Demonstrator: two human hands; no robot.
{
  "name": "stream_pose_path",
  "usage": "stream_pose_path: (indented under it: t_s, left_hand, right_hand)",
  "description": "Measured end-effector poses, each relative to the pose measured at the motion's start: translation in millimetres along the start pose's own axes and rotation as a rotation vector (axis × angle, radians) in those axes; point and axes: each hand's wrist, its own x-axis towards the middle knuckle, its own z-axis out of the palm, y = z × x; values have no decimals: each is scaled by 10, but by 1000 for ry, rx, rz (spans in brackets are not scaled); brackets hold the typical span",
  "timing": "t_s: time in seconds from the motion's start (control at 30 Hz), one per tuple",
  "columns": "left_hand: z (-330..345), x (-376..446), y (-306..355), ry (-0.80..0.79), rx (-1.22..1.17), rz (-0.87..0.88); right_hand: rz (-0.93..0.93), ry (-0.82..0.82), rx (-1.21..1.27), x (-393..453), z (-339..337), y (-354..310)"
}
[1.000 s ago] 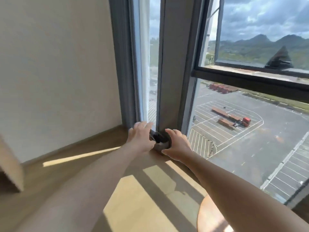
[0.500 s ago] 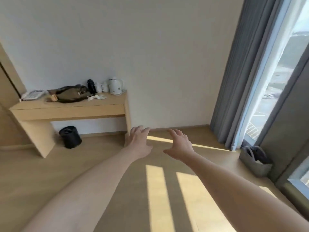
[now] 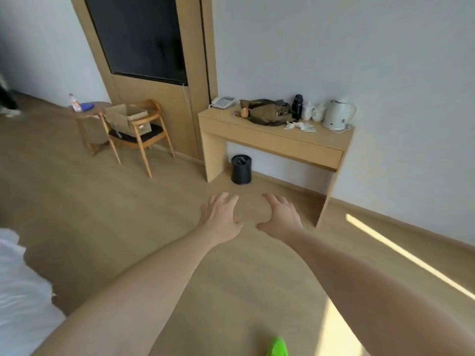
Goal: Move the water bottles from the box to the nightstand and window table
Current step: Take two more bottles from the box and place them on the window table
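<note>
My left hand (image 3: 221,217) and my right hand (image 3: 282,216) are stretched out in front of me over the wooden floor, both empty with fingers spread. An open cardboard box (image 3: 128,119) sits on a wooden chair (image 3: 143,140) far ahead at the left; what is inside it is hidden. Beside the chair stands a small round table (image 3: 90,114) with one water bottle (image 3: 74,102) with a pink label and a blue object on it. Both hands are well short of the box.
A wooden desk (image 3: 270,142) along the wall carries a phone, an olive bag, a black flask, cups and a white kettle (image 3: 337,114). A black bin (image 3: 241,169) stands under it. White bedding (image 3: 20,291) fills the lower left. Something green (image 3: 277,346) shows at the bottom edge.
The view has swung left from the window and the grey bag on the floor to the desk, chair and box. Both hands let go of the bag and are now empty.
</note>
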Motion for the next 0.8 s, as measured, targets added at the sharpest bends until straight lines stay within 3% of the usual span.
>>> stream_pose_path:
  t_s: [0.4, 0.63, 0.8]
  left_hand:
    - [-731, 1096, -1575, 131, 60, -480]
    - [-917, 1561, -2317, 155, 35, -591]
    - [-1103, 1974, -3145, 205, 31, -572]
  right_hand:
    - [-390, -219, 86, 2348, 442, -1509]
    - [-483, -335, 63, 3115, 909, -2255]
    - [-528, -341, 47, 3665, 1288, -3000]
